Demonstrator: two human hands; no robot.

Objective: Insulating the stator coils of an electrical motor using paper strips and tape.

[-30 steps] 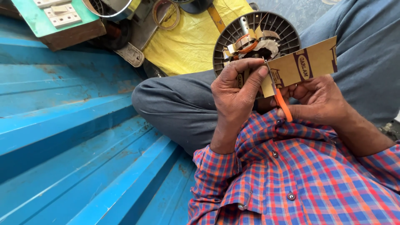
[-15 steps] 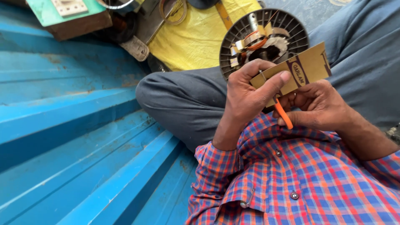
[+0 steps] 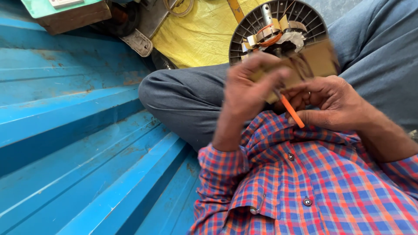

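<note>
My left hand [image 3: 246, 89] grips a small tan cardboard box [image 3: 311, 61], which is blurred by motion. My right hand [image 3: 328, 100] is closed around an orange-handled tool [image 3: 291, 111] and touches the underside of the box. Both hands are held in front of my chest, over my checked shirt [image 3: 305, 182]. Just behind the box, a round dark slotted motor core [image 3: 278, 26] with copper windings and white tape rests on my lap.
My grey-trousered legs [image 3: 183, 98] are crossed on a blue corrugated metal sheet [image 3: 74, 143]. A yellow cloth [image 3: 196, 37] lies behind my knee. A wooden box with a green top [image 3: 65, 13] and metal parts [image 3: 139, 41] sit at the top left.
The box has shifted slightly in my hands and is now blurred; the head view has dropped lower, so the motor core sits nearer the top edge.
</note>
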